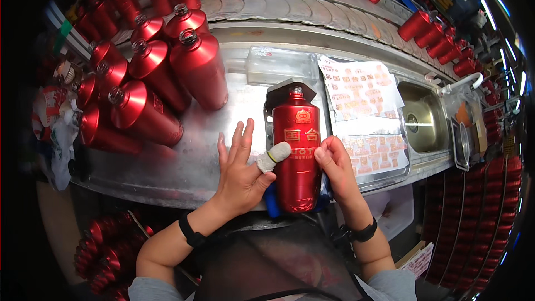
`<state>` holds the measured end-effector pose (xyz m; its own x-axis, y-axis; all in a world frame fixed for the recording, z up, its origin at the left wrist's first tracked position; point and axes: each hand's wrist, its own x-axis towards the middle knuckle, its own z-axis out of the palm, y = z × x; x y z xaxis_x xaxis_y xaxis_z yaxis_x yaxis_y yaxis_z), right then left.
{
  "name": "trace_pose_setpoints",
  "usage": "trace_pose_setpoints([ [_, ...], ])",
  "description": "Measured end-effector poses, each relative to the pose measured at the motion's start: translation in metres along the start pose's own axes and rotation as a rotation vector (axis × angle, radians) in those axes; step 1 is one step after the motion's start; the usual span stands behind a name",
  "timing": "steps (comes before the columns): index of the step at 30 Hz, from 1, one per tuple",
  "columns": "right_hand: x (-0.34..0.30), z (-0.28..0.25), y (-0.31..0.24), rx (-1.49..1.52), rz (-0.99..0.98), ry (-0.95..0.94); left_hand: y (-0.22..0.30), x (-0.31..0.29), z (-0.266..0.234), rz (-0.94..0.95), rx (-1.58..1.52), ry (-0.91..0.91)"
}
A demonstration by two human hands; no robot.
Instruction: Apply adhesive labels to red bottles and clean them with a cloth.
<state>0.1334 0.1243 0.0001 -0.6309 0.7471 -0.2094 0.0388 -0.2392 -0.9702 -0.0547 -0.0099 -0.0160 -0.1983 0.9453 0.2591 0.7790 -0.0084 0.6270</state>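
A red metallic bottle [297, 175] with gold lettering and an emblem lies in front of me, its open neck pointing away, in a dark cradle [283, 96]. My left hand [241, 175] is at its left side with fingers spread. A whitish knitted finger cover [274, 156] on one of those fingers rests on the bottle's front. Against the bottle's right edge, the thumb and index finger of my right hand [336, 166] are pinched together. Whatever may be between those fingertips is too small to make out.
Several red bottles [198, 64] stand uncapped at the left of the metal table [234, 92]. Sticker sheets [370, 153] lie right, before a sink [418, 117] with a faucet [465, 82]. Behind runs a conveyor [245, 8] with more bottles. A clear plastic box [281, 66] stands beyond the cradle.
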Motion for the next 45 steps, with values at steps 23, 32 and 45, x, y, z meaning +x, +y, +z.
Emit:
trace_pose_setpoints([
  [23, -0.001, 0.002, -0.002, 0.043, 0.001, 0.001, 0.002, 0.042, -0.009, 0.102, 0.006, 0.079],
  [32, 0.001, -0.008, 0.000, 0.035, 0.056, -0.034, 0.021, 0.051, -0.010, 0.197, 0.118, 0.065],
  [45, 0.004, -0.001, -0.008, 0.064, 0.008, -0.031, 0.000, 0.004, 0.003, 0.003, -0.016, 0.046],
])
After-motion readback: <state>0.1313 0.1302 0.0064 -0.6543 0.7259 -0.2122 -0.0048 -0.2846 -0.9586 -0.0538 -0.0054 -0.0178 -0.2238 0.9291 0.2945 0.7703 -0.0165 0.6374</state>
